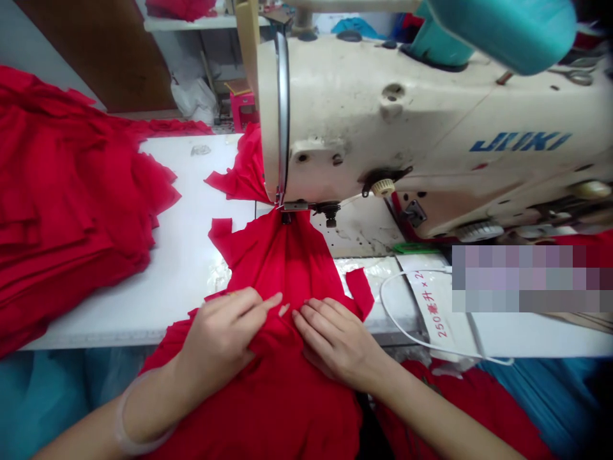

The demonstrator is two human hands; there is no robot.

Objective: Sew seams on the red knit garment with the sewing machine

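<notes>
Red fabric (287, 262) stretches in gathered folds from the needle area of a sewing machine (330, 96) down toward me. Its near part hangs over the table edge and spreads below my hands. My left hand (225, 332) is closed on the cloth, with one finger pointing inward and a bracelet on the wrist. Close beside it, my right hand (340, 345) grips the same cloth, fingers curled over its upper side. The fingertips of both hands are a short distance apart. Under the presser foot (286, 217), the cloth is bunched, and some more red fabric shows behind it.
A large stack of red fabric pieces (71, 211) fills the left of the white table (191, 236). To the right lie a white cable (397, 326) and a printed carton piece (433, 306). A teal lamp-like part (507, 32) overhangs the machine. Blue cloth (546, 396) hangs at lower right.
</notes>
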